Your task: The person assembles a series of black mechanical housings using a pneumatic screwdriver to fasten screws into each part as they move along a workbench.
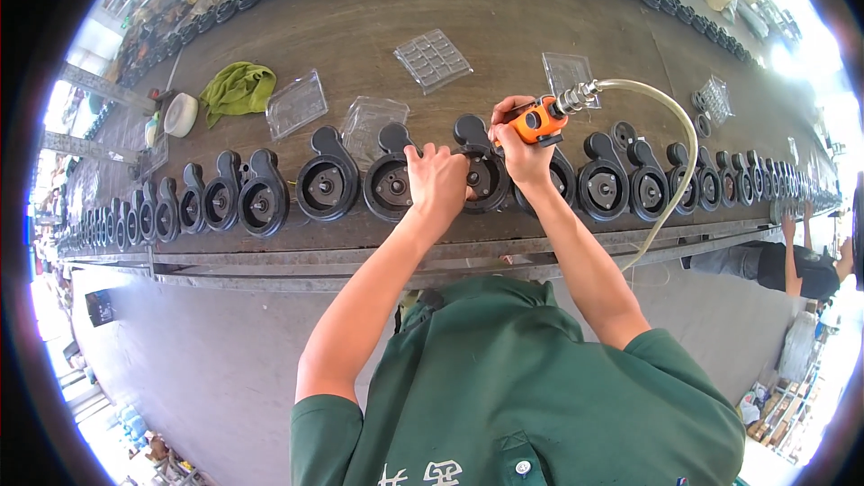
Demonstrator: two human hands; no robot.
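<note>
My right hand (524, 155) is wrapped around an orange air tool (538, 122), which has a metal coupling and a clear hose (681, 108) at its end. The tool is over a black round housing (487, 182) with a stubby arm on its far side. My left hand (437, 182) lies between this housing and its left neighbour, another black housing (389, 186), fingers bent against the right-hand one. The fingertips are partly hidden, so anything small in them does not show. The tool's working end is hidden too.
Similar black housings (328, 182) form a long row along the table's near edge, and another row runs along the far side. Clear plastic trays (433, 60), a green cloth (238, 90) and a white tub (181, 115) lie beyond. At far right, another person (801, 265) works.
</note>
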